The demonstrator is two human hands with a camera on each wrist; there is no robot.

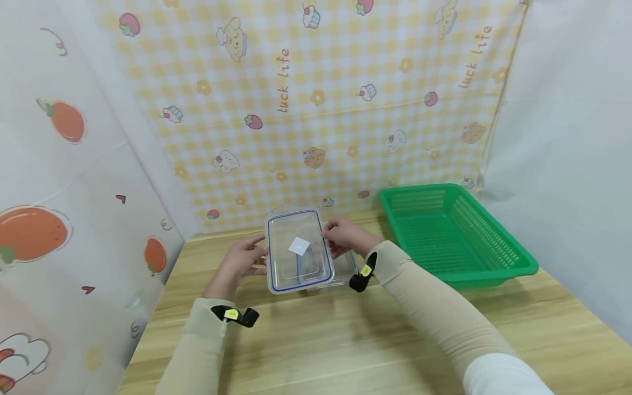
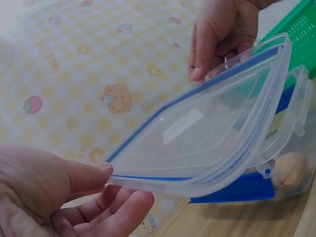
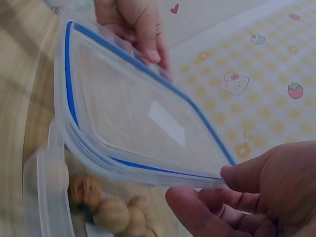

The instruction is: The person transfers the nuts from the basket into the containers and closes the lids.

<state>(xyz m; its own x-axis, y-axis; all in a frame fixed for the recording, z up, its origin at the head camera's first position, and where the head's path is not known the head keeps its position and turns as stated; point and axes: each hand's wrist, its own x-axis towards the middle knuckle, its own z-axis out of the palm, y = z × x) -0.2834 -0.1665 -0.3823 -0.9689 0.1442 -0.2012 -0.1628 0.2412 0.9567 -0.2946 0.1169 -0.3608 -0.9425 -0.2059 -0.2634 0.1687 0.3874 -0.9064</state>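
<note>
Both hands hold a clear plastic lid with a blue seal along its rim and a white label on it. My left hand pinches its left edge, thumb above and fingers below, as the left wrist view shows. At the opposite edge, my right hand pinches the lid between thumb and fingers. The lid is tilted above a clear plastic food container on the table. Several walnuts lie in the container, partly hidden by the lid. A blue strip shows at the container's side.
A green plastic basket with slotted walls stands to the right on the wood-grain table. Behind the table hangs a yellow checked cloth with printed pictures. White cloth walls enclose both sides.
</note>
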